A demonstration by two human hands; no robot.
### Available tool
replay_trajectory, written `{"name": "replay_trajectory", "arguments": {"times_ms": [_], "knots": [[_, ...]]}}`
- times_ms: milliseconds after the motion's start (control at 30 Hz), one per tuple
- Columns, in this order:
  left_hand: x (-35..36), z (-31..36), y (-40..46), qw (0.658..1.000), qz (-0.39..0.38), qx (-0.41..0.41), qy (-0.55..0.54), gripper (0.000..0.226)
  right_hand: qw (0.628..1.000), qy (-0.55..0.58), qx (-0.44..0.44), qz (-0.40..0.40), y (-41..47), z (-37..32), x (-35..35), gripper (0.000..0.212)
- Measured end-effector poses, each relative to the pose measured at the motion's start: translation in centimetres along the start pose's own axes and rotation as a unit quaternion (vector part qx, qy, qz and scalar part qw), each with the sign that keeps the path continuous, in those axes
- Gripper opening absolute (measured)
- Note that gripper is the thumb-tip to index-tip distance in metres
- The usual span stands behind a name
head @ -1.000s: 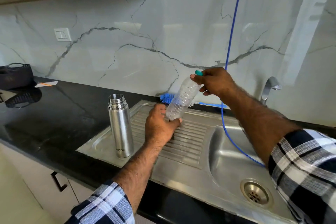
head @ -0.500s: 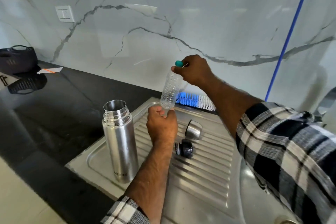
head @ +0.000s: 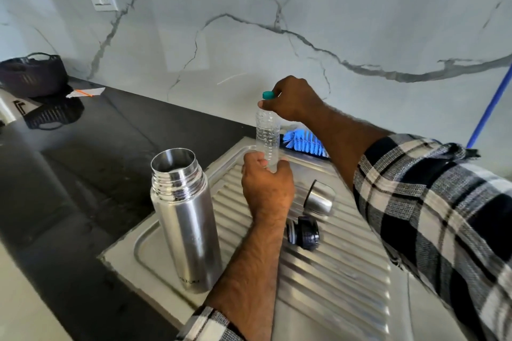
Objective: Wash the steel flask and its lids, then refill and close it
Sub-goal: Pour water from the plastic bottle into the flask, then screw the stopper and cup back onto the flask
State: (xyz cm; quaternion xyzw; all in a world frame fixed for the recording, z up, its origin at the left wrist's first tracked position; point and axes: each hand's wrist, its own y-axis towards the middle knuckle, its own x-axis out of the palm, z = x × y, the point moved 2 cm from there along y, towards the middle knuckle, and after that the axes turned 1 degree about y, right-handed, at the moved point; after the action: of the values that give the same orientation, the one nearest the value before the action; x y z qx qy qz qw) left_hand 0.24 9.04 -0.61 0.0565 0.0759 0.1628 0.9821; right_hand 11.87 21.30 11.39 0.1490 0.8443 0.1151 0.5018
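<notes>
A clear plastic bottle (head: 267, 135) is held upright above the ribbed steel drainboard (head: 332, 279). Its base is gripped by the left hand (head: 267, 188), whose fingers are curled round it. Its neck, just under the teal cap (head: 268, 95), is gripped by the right hand (head: 293, 99), with the fingers clamped there and at the cap.

The steel flask (head: 184, 219) is seen standing upright and uncapped on the near left part of the drainboard, just left of the left forearm, its mouth open. To the right of that forearm, the steel cup lid (head: 320, 196) is lying on its side on the ribs, and the dark inner stopper (head: 303, 232) is lying just nearer, also on its side.

A blue bristle brush (head: 302, 142) is laid at the far edge of the drainboard, against the marble wall. On the black counter (head: 83, 160) at the far left, a dark basket (head: 33, 75) is placed.
</notes>
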Motion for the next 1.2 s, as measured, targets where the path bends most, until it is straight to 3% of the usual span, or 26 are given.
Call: {"name": "replay_trajectory", "arguments": {"times_ms": [767,1200], "knots": [[-0.1,0.1,0.4,1.0,-0.002,-0.005,0.026,0.045,1.0,-0.025,0.008,0.0,-1.7,-0.6,-2.3,0.062],[-5.3,3.8,-8.2,0.995,-0.043,0.09,0.023,0.035,0.99,0.087,0.099,0.056,-19.0,2.8,-9.6,0.033]]}}
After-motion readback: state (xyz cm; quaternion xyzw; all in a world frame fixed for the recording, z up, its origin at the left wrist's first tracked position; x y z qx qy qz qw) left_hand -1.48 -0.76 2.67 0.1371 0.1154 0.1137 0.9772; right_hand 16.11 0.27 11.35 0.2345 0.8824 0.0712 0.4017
